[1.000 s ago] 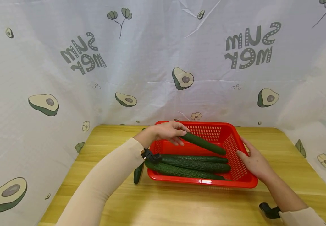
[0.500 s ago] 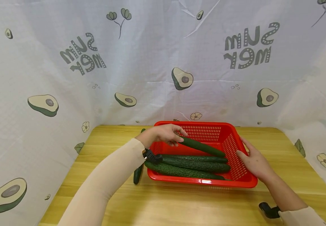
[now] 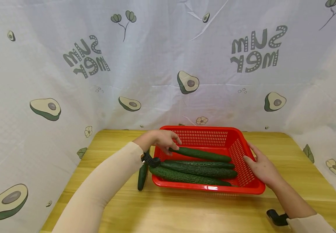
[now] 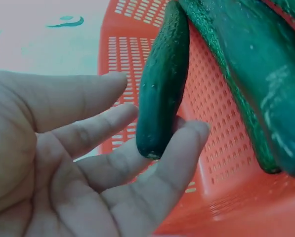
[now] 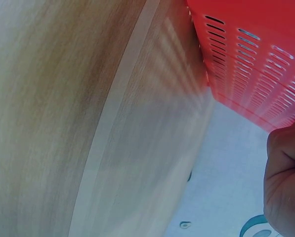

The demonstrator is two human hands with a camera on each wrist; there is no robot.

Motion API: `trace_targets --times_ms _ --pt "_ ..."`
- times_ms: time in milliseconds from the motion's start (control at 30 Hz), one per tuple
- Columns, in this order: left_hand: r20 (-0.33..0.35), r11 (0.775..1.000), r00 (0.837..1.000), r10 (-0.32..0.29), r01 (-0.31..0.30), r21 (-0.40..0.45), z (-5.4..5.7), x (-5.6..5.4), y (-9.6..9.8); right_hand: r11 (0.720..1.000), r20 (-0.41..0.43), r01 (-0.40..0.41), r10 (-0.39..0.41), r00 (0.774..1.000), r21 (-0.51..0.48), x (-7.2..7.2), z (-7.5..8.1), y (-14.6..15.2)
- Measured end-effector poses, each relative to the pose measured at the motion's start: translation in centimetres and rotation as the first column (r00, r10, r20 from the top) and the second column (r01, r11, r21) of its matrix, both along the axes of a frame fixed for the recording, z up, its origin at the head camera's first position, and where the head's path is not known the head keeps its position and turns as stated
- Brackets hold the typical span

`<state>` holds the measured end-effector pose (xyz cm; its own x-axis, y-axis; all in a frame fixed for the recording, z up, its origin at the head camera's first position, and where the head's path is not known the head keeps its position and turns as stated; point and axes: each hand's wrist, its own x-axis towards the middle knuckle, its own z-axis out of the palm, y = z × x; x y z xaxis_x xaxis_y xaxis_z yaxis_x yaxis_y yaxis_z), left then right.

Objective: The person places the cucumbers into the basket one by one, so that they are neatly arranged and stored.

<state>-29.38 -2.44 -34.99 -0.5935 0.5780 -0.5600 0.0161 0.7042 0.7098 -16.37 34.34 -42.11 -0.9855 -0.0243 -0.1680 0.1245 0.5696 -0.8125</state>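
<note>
A red perforated plastic basket (image 3: 205,128) sits on the table with long green cucumbers lying lengthwise inside it. My left hand (image 3: 163,140) is over the basket's left side, beside the left end of the rearmost cucumber (image 3: 205,154). In the left wrist view, the thumb (image 4: 83,96) stands apart from that cucumber (image 4: 162,84), with the fingers spread loosely around its tip. My right hand (image 3: 262,166) grips the basket's right rim, thumb inside and fingers outside. Three more cucumbers (image 3: 202,170) lie together toward the basket's front.
Another cucumber (image 3: 142,178) lies on the wooden table (image 3: 168,210) just left of the basket, partly hidden by the left wrist and its camera (image 3: 151,160). A white curtain (image 3: 156,64) printed with avocados hangs behind the table and along both sides.
My left hand has lowered the rear cucumber into the basket, let it go and drawn back left. The cucumber now lies flatter beside the others. The right hand keeps its grip on the rim.
</note>
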Motion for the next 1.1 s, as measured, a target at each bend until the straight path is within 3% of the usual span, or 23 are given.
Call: trace_targets --times_ms 167,400,700,1100 --pt "0.057 0.999 0.998 0.024 -0.026 0.032 -0.2 -0.2 -0.9 1.0 0.004 0.0 0.0 1.0 0.004 0.0 0.0 -0.1" --pt "0.055 0.998 0.998 0.039 -0.041 0.038 -0.2 -0.4 -1.2 1.0 0.009 0.004 -0.004 1.0 0.009 0.1 0.1 -0.2" --pt "0.039 1.0 0.999 0.018 -0.018 0.009 0.1 -0.4 -1.2 1.0 -0.001 0.006 -0.006 1.0 0.002 0.0 0.0 -0.2" --pt "0.032 0.995 0.999 0.036 -0.038 0.091 0.1 -0.9 -2.4 1.0 -0.006 -0.002 0.002 1.0 0.001 -0.2 -0.2 0.0"
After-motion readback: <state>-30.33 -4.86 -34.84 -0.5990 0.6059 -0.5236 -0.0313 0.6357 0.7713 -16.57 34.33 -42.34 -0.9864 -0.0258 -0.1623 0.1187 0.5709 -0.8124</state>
